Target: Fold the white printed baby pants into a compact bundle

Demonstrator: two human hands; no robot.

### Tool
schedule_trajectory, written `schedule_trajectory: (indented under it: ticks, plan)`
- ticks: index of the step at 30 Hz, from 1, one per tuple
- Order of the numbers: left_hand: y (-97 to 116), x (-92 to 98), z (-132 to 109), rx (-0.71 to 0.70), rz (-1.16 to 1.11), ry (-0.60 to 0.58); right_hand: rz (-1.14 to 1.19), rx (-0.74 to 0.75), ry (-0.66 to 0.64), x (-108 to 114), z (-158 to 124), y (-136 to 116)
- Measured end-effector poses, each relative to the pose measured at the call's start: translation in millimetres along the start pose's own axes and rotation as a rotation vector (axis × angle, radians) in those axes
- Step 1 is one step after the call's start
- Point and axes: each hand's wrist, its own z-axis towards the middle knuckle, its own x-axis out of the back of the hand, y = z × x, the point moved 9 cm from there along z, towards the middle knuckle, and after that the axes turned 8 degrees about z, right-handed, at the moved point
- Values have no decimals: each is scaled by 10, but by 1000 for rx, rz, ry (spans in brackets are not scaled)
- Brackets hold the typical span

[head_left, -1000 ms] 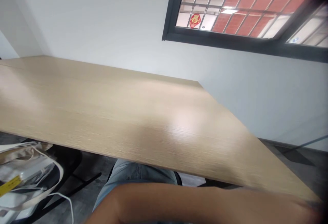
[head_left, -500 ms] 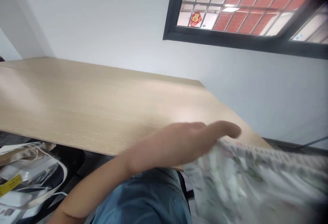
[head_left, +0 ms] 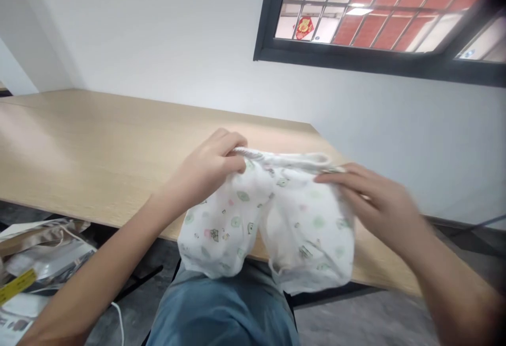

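Note:
A pair of white shorts (head_left: 225, 224) with small green and pink prints hangs by its waistband between my hands, over the table's near edge. My left hand (head_left: 213, 161) is closed on the left end of the waistband, thumb in front and fingers behind. At the other end, my right hand (head_left: 367, 198) pinches the waistband, its fingers lying along the front. Both legs of the shorts droop toward my lap, with a gap between them. The gathered elastic top bows slightly and shows its opening.
The pale wooden table (head_left: 98, 151) runs along a white wall (head_left: 158, 35). A barred window (head_left: 356, 13) is at the upper right. On the lower left, a bag of boxes and cables (head_left: 35, 267) sits beside the table. My blue-clad lap (head_left: 225, 309) is below the edge.
The shorts have moved from the lower right to the middle, in front of me. My right hand has come into view on the waistband. My left hand has moved left and up.

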Motion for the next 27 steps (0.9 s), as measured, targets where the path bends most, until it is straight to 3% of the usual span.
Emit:
schedule_trajectory:
  ticks: [2,4,7,11,17,21,25,27]
  plan:
    - [-134,-447,84,-29,85,-136,-45,40,-256,-467,140,195]
    - [-232,-859,133,-76,133,-235,-141,-41,-449,-876,202,526]
    - [-381,-1307,213,-85,222,-325,-312,-130,-581,-1254,299,921]
    - [-614,-1575,472,16,331,-335,-463,-231,-585,-1439,536,1213]
    - [-908,-1726,851,160,362,-283,-519,-322,-444,-1497,876,1398]
    - [-861,-1690,826,104,306,-220,-455,-224,-351,-1508,941,1121]
    - [-661,-1611,527,30,200,-182,-257,45,-401,-1685,827,447]
    - [-643,-1514,322,92,162,-140,-84,192,-462,-1834,733,94]
